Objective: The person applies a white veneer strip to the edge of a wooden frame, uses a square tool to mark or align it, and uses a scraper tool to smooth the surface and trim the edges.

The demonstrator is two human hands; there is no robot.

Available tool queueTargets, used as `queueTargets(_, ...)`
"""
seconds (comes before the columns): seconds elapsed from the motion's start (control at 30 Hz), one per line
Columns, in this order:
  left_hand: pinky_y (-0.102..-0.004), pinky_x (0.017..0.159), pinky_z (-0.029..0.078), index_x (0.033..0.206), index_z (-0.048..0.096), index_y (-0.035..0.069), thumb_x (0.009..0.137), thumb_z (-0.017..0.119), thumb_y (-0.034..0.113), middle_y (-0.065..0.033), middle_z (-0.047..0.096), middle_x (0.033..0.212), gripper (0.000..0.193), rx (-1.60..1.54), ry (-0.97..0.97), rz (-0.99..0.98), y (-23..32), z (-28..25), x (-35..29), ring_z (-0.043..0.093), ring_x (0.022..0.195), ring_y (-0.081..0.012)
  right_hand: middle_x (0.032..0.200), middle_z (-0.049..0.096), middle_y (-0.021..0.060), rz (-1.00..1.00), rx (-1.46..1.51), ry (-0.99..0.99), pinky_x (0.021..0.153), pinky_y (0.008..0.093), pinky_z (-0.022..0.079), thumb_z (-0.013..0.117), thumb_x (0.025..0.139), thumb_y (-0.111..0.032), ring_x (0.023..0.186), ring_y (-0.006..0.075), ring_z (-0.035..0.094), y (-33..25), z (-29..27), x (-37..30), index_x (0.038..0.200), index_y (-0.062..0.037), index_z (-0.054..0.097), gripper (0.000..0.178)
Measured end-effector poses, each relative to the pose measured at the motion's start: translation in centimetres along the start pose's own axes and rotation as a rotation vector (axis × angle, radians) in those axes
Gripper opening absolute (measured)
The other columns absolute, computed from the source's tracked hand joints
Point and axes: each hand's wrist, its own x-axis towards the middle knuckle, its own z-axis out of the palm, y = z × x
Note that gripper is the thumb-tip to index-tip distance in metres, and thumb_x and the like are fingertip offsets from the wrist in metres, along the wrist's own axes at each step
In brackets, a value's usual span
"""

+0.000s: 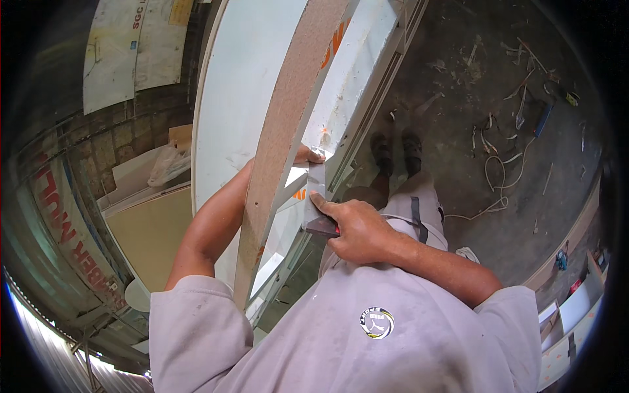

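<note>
A long board (285,121) with a raw brown edge stands on edge across a large white panel (239,78). My left arm passes behind it, and the board hides most of my left hand (309,155). The fingers that show are bent together at the far end of a flat grey strip (315,190). My right hand (360,229) is closed on a dark handle (322,227) with a red part, at the strip's near end. Its index finger lies stretched along the strip. Strip and handle look like one tool, perhaps a try square; its kind is not certain.
White sheets (114,59) lean at the far left, above a tan panel (154,229) and a clear plastic bag (169,165). Cords and scraps (501,177) litter the concrete floor on the right. Several boards (576,314) stand at the lower right.
</note>
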Motion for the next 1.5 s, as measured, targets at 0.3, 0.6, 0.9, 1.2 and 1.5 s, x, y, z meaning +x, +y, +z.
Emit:
queueTargets(0.3,-0.0367,0.073,0.058,0.12,0.067,-0.002,0.088,0.074,0.035,-0.0151,0.07,0.106,0.049,0.004,0.024,-0.033,-1.8,-1.4,-2.6,0.07,0.089,-0.0204,0.087,0.067,0.0289,0.03,0.022,0.106,0.079,0.0482,0.052,0.062,0.07,-0.006,0.083,0.0446,0.067,-0.8,1.9,3.8,0.143,0.0075,0.047,0.075)
queueTargets(0.6,-0.0364,0.073,0.058,0.12,0.067,-0.002,0.088,0.074,0.034,-0.0154,0.07,0.106,0.049,-0.008,0.063,-0.048,-1.8,-1.6,-3.7,0.07,0.089,-0.0204,0.087,0.068,0.0276,-0.073,-0.075,-0.048,0.081,0.0498,0.053,0.06,0.07,-0.006,0.085,0.0436,0.067,1.6,-0.6,-0.2,0.147,0.0085,0.041,0.08)
queueTargets(0.9,-0.0361,0.074,0.058,0.12,0.066,-0.002,0.088,0.074,0.034,-0.0158,0.07,0.106,0.049,0.004,0.078,-0.068,-0.7,-1.4,-3.5,0.071,0.088,-0.0203,0.086,0.068,0.0274,-0.008,-0.108,-0.05,0.08,0.0499,0.053,0.06,0.07,-0.005,0.085,0.0438,0.068,-0.1,0.8,2.7,0.15,0.0091,0.034,0.086)
queueTargets(1.2,-0.0358,0.074,0.059,0.12,0.066,-0.002,0.087,0.074,0.034,-0.0161,0.071,0.106,0.049,0.035,0.097,-0.081,0.2,-2.0,-4.1,0.071,0.088,-0.0203,0.09,0.068,0.0273,-0.164,-0.09,-0.04,0.08,0.0488,0.054,0.062,0.069,-0.003,0.087,0.0424,0.068,1.5,-0.2,2.8,0.152,0.0019,0.036,0.087)
queueTargets(1.5,-0.0355,0.074,0.059,0.121,0.066,-0.003,0.087,0.074,0.033,-0.0165,0.071,0.106,0.05,0.047,0.13,-0.094,0.0,-2.3,-4.8,0.071,0.087,-0.0203,0.1,0.069,0.0185,-0.315,-0.143,-0.019,0.076,0.0439,0.055,0.066,0.067,-0.001,0.087,0.0397,0.068,6.1,-0.1,1.3,0.157,-0.0154,0.034,0.096)
